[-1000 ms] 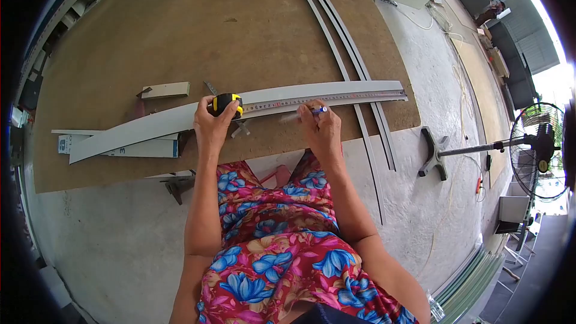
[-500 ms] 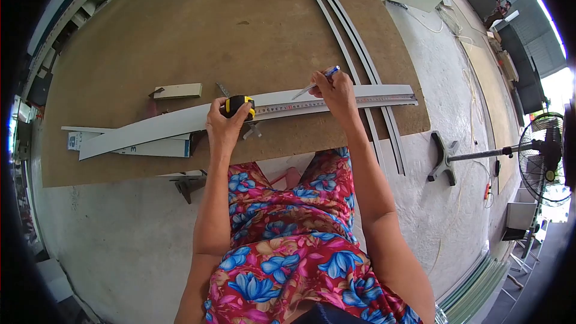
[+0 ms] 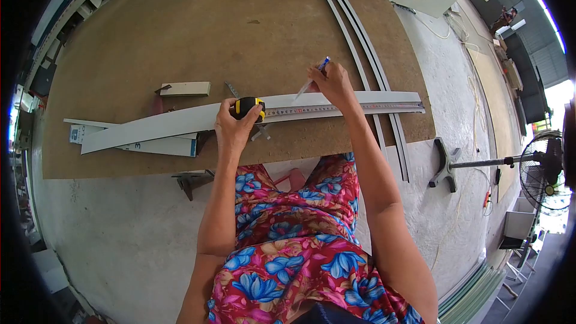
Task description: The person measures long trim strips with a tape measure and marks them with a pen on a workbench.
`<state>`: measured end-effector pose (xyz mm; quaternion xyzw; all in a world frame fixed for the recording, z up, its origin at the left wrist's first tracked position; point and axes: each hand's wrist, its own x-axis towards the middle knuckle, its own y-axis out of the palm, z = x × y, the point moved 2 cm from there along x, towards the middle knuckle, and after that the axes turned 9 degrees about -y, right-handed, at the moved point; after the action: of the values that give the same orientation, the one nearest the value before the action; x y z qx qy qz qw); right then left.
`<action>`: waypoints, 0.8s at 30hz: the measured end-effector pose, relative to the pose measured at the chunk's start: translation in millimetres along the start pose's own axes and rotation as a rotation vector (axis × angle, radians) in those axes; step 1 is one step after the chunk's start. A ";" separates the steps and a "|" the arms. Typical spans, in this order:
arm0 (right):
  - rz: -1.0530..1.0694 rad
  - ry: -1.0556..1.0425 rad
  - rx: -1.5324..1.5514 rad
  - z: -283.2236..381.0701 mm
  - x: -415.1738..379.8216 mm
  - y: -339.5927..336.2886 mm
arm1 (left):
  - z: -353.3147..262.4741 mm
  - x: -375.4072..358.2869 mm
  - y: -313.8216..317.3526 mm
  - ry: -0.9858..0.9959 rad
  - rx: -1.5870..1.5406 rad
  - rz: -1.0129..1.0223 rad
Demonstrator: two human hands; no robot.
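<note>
My left hand (image 3: 234, 127) is closed around a black and yellow tape measure (image 3: 247, 108), resting at the near edge of a long white strip (image 3: 174, 118). From the case, the metal tape blade (image 3: 375, 108) runs out to the right along the strip as far as its right end. My right hand (image 3: 333, 89) pinches a blue and white pen (image 3: 324, 63), its tip pointing down and left close over the strip, just beyond the blade. Under the strip's left part lie white pieces with blue print (image 3: 171, 145).
Beyond the strip, a pale wooden block (image 3: 186, 89) and a small metal ruler (image 3: 231, 89) lie on the brown tabletop (image 3: 198, 36). Narrow long strips (image 3: 354, 30) cross beneath the white strip at right. A black fan (image 3: 543, 171) on a stand is at the right.
The pen has tilted more upright in my right hand, its blue end moving left. My left hand keeps hold of the tape measure. The whole view has shifted slightly.
</note>
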<state>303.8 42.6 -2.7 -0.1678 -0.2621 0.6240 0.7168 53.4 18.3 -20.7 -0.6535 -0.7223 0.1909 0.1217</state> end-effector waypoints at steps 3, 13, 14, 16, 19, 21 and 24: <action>-0.093 0.015 -0.049 6.9 8.4 1.1 | -1.0 -0.8 -0.7 -0.034 0.021 0.004; -0.006 -0.025 -0.064 10.7 8.7 3.9 | -5.2 -2.2 -1.4 -0.081 0.008 0.020; -0.021 -0.046 -0.100 14.2 9.0 3.4 | -2.2 -1.3 -0.5 -0.076 0.010 0.017; -0.016 -0.037 -0.033 10.7 7.6 3.8 | -1.1 -0.1 -1.0 -0.063 0.014 0.007; 0.047 -0.030 -0.046 13.8 6.6 2.8 | -3.2 -1.5 -1.0 -0.039 0.029 -0.012; 0.020 -0.028 -0.083 11.9 6.2 4.1 | -4.7 -1.8 -1.2 -0.019 0.051 -0.024; -0.034 -0.039 -0.078 5.4 10.3 7.6 | -2.5 -1.5 0.0 -0.003 0.000 0.000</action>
<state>295.3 53.4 -0.9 -0.1789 -0.3028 0.6042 0.7150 54.6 17.1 -18.3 -0.6531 -0.7226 0.1918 0.1204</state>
